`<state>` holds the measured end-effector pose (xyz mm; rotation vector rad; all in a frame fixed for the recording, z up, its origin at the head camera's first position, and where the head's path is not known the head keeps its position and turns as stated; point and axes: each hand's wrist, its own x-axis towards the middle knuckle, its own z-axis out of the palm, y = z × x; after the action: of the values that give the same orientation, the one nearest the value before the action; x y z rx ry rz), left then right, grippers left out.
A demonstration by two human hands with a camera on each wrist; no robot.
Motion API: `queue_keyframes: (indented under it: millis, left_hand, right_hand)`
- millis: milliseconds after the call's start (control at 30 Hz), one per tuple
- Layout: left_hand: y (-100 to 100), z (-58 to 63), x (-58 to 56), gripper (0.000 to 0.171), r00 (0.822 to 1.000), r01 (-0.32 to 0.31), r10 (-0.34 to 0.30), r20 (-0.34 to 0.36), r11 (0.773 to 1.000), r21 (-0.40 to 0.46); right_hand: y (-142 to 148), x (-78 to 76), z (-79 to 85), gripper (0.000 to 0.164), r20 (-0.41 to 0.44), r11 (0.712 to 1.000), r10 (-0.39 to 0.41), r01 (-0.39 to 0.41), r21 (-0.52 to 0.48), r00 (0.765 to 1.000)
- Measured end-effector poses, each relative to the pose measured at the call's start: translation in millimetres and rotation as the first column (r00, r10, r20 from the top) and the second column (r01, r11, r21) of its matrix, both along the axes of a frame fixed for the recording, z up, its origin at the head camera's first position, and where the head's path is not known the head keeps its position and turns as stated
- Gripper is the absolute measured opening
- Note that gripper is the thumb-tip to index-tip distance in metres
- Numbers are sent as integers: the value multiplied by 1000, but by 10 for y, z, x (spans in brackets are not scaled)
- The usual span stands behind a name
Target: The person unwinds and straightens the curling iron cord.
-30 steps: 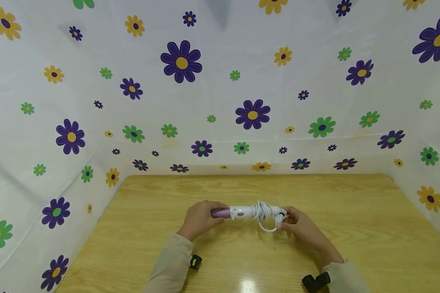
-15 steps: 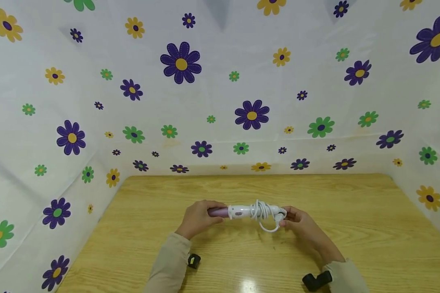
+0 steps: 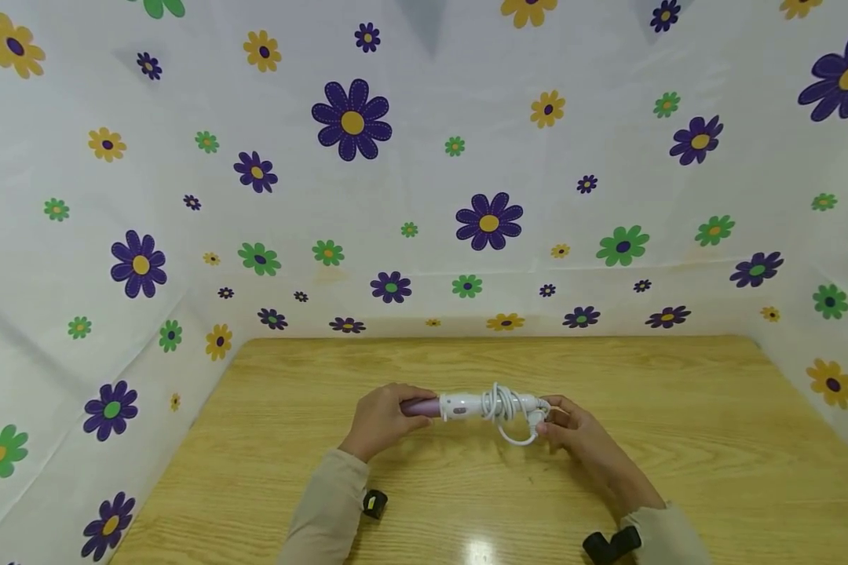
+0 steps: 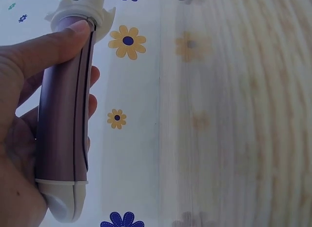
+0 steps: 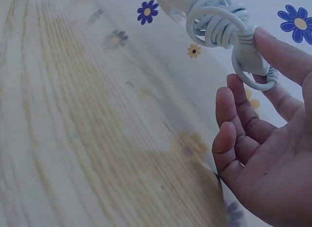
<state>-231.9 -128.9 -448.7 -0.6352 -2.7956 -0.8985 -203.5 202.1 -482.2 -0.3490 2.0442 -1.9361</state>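
Observation:
A curling iron [image 3: 459, 407] with a purple barrel [image 4: 63, 105] and a white handle is held level over the wooden table, between both hands. My left hand [image 3: 385, 420] grips the barrel, its thumb laid along the near side and fingers behind, as the left wrist view shows. White cord [image 3: 505, 404] is wound in several loops round the handle, one loop hanging below. At the handle's end my right hand [image 3: 583, 439] pinches the white plug [image 5: 251, 58] and cord between thumb and index finger. The other fingers of that hand are loosely curled with nothing in them.
The wooden table [image 3: 290, 377] spreads under both hands. A white sheet [image 3: 410, 180] printed with purple, yellow and green flowers stands behind it and along both sides. Black straps with small cameras are on both wrists, below beige sleeves [image 3: 328, 502].
Both hands keep their hold on the curling iron. It has shifted very slightly to the left, and the right thumb has moved a little on the plug.

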Motion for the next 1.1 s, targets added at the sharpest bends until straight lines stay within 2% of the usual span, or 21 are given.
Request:
queue_keyframes:
  millis: [167, 300, 400, 600, 800, 967, 1100]
  left_hand:
    - [-2, -12, 10, 33, 1000, -19, 19, -10, 1000, -9]
    - [18, -12, 4, 33, 999, -22, 20, -44, 999, -27]
    - [52, -24, 5, 33, 997, -30, 27, -75, 999, -38]
    - [145, -49, 40, 33, 993, -70, 65, -98, 997, -44]
    - [213, -44, 72, 34, 980, -119, 111, -163, 992, -43]
    - [246, -65, 89, 35, 971, -144, 133, -200, 989, -44]
    - [238, -91, 70, 35, 971, -148, 139, -195, 989, -30]
  right_hand:
    - [13, 22, -1, 34, 45, 999, -6, 8, -39, 999]
    - [-5, 43, 52, 53, 84, 997, -26, 32, -74, 996]
    - [-17, 38, 80, 63, 101, 996, -72, 77, -41, 992]
    - [-2, 29, 110, 63, 99, 990, -140, 136, 44, 985]
    - [-32, 19, 144, 63, 111, 983, -183, 184, 6, 977]
    - [-52, 27, 127, 74, 103, 989, -150, 149, 16, 983]
    - [-60, 14, 119, 83, 84, 991, -133, 130, 36, 988]
